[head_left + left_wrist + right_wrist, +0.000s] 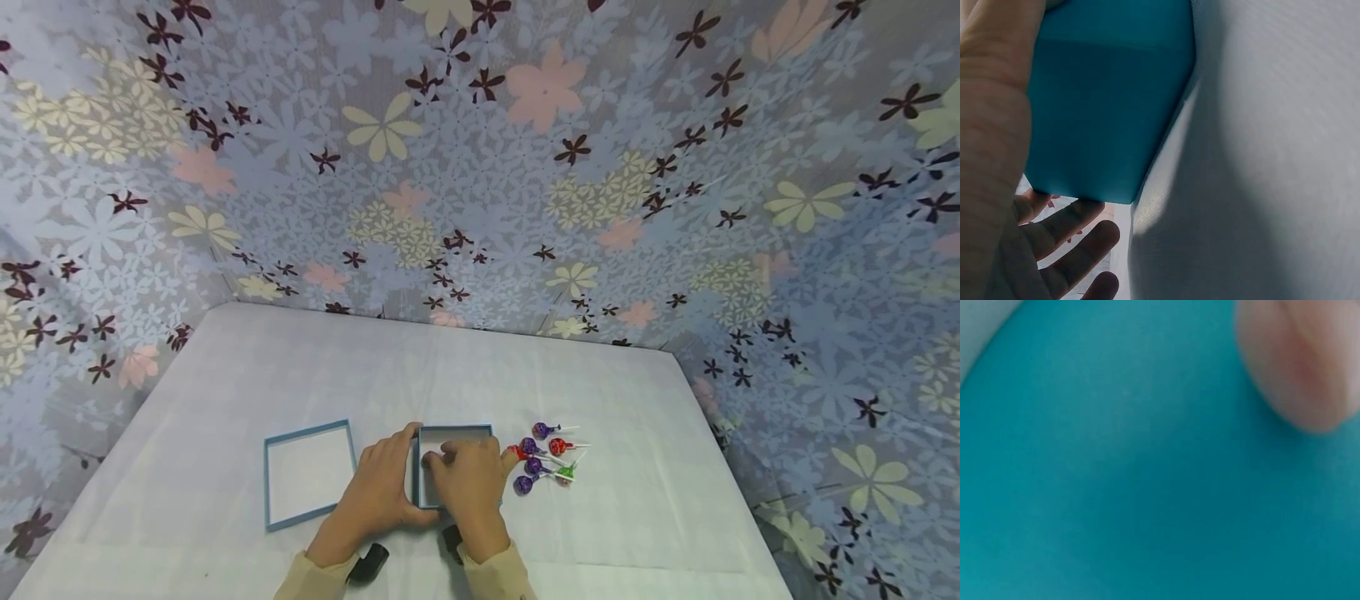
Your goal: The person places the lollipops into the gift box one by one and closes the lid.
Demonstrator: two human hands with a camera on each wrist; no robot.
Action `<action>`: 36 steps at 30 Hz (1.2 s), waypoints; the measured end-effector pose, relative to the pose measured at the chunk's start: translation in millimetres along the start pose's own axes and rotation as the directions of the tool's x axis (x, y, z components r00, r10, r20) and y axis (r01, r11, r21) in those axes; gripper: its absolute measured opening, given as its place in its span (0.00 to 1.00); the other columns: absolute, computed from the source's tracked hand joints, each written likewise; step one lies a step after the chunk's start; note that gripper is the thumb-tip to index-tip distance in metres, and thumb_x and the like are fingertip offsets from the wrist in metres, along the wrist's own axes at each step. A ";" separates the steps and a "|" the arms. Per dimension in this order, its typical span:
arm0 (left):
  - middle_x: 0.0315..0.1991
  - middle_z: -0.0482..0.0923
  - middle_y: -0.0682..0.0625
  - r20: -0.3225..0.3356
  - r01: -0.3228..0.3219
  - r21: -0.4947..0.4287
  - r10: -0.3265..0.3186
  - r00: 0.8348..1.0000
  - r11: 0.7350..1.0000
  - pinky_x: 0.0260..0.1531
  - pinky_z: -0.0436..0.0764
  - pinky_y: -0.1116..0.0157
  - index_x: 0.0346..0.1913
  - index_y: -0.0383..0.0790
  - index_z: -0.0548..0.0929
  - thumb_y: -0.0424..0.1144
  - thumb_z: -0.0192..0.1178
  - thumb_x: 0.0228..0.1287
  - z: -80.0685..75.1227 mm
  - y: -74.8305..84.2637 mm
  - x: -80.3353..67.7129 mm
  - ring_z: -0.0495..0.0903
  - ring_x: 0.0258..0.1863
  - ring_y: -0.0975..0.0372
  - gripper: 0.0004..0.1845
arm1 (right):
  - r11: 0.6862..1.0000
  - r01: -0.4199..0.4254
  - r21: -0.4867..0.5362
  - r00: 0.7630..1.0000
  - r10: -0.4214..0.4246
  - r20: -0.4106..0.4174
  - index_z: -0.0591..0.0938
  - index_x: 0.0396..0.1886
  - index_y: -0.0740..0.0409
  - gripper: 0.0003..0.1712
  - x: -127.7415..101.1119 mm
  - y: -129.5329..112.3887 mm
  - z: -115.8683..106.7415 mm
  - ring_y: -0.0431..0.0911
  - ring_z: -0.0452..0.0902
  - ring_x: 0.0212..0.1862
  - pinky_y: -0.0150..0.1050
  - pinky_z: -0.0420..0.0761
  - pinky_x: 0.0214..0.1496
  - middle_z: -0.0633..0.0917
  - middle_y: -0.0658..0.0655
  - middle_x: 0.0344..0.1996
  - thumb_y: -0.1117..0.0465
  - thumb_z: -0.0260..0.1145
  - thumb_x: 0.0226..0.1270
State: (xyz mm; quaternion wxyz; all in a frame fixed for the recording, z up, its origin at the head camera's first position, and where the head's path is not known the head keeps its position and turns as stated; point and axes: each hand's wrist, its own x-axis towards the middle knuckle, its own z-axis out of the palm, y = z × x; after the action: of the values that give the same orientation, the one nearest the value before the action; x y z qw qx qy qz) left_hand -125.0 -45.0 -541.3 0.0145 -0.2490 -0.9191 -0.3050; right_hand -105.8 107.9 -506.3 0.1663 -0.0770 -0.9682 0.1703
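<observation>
A shallow blue-edged box [455,432] with a pale inside sits on the white table in front of me. My left hand [386,479] holds it by the left side, fingers toward the far corner and thumb along the near side. In the left wrist view, the teal box wall [1104,119] lies between thumb and fingertips [1088,206]. My right hand [472,479] reaches down into the box. Its fingertips are partly hidden, so I cannot tell if they hold anything. The right wrist view shows a blurred fingertip [1310,381] beside the teal wall [1135,475].
Left of my hands lies a box lid [307,471] with a blue rim, its white inside up. To the right of the box is a loose group of wrapped lollipops, among them a purple lollipop [542,430], a red lollipop [557,447] and a green lollipop [565,474]. Flowered cloth [480,208] surrounds the table.
</observation>
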 end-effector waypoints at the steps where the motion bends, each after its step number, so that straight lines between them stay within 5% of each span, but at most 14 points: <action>1: 0.66 0.73 0.43 -0.005 -0.002 0.001 0.002 1.000 1.000 0.60 0.71 0.44 0.76 0.39 0.59 0.73 0.76 0.29 -0.2 -0.1 0.0 0.74 0.62 0.49 0.71 | 1.000 0.003 -0.001 1.000 -0.003 -0.003 0.93 0.29 0.45 0.14 0.5 -0.3 -1.2 0.51 0.76 0.37 0.57 0.62 0.45 0.90 0.46 0.26 0.42 0.79 0.51; 21: 0.67 0.73 0.41 0.009 0.004 -0.036 -0.004 1.000 0.999 0.61 0.72 0.44 0.77 0.38 0.58 0.74 0.77 0.27 -1.0 -1.1 0.8 0.74 0.62 0.48 0.73 | 0.993 0.030 0.115 0.999 -0.026 -0.037 0.93 0.33 0.45 0.09 5.5 8.8 -22.4 0.45 0.71 0.33 0.53 0.59 0.43 0.88 0.41 0.24 0.49 0.79 0.53; 36: 0.65 0.74 0.42 0.010 0.029 -0.057 -0.029 1.000 0.998 0.62 0.72 0.44 0.76 0.40 0.59 0.72 0.79 0.24 -1.3 2.3 0.9 0.75 0.61 0.49 0.73 | 0.985 -0.102 0.141 0.991 0.112 -0.068 0.93 0.36 0.46 0.11 9.6 67.3 -49.8 0.50 0.74 0.37 0.53 0.56 0.40 0.89 0.44 0.25 0.50 0.79 0.54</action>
State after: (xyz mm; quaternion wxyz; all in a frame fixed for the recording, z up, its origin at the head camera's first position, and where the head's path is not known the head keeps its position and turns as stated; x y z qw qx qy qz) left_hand -124.9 -43.8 -538.8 -0.0013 -0.2372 -0.9137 -0.3300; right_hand -91.1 187.6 -483.3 0.1983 -0.1236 -0.9416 0.2424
